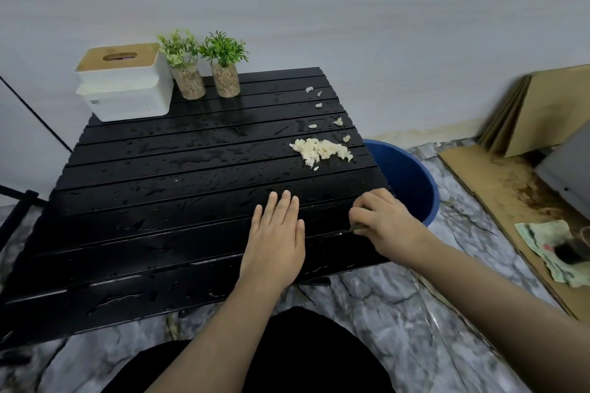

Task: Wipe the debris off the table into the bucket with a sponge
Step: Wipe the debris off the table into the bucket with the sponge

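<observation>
I have my left hand [277,242] laid flat, fingers together, on the wet black slatted tabletop [153,188], holding nothing; I judge it is there to steady the light folding top while the other hand pushes. My right hand [384,223] is curled shut near the right edge, and only a dark greenish sliver shows beneath the fingers, so it is probably the sponge [358,227], though I cannot be sure from this angle. The debris [321,151], a pale crumbly heap with a few stray bits trailing toward the back, sits farther up the same right side, close to the edge. The blue bucket [412,182] stands on the floor just beside that edge and below it, placed so crumbs pushed sideways should drop in. A tissue box [124,86] and two small potted plants [207,67] are parked at the far back, well away from the wiping path. The heap is not yet touched
</observation>
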Motion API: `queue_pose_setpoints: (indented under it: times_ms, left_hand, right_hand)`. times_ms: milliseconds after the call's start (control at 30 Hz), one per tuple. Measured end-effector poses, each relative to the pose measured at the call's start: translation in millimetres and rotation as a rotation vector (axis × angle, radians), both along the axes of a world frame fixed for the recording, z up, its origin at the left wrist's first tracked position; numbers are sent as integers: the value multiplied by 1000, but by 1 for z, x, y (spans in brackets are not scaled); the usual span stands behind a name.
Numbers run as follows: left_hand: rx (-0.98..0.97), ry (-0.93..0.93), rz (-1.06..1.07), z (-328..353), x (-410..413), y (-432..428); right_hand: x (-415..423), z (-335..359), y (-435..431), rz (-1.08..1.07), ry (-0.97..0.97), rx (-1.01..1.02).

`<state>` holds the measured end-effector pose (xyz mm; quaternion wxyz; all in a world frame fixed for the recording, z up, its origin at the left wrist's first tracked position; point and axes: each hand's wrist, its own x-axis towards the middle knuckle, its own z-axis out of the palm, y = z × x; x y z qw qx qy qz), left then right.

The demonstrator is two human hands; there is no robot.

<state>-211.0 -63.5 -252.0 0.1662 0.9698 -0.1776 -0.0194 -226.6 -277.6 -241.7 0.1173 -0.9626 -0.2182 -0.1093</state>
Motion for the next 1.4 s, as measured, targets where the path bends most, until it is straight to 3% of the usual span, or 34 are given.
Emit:
queue_pose_setpoints:
  times_ms: [267,467,567,667,767,867,1000,1100,1300,1400]
  left_hand:
    - [19,-25,-12,-5,3,-1]
    - [-24,12,5,-1,2,0]
    - [-221,69,14,6,4,4]
    - [-442,128,66,14,11,21]
    - [-342,68,105,13,30,51]
    - [-230,41,194,17,55,90]
    - [-75,29,304,17,76,149]
    - [-16,28,311,9,79,176]
    - [35,27,274,2,83,189]
    - [32,35,272,1,83,188]
  right_hand:
    - [0,0,42,76,-9,-22]
    - [2,3,-9,-32,79,19]
    - [1,13,-39,-127,142,95]
    - [9,26,-46,-189,163,301]
    - [17,29,-14,-183,216,445]
    - [11,8,10,-250,260,233]
    - [8,-8,25,-399,18,250]
    - [22,-13,70,-477,-21,307]
    - [62,-13,223,-125,-22,364]
    - [83,-9,223,-56,42,330]
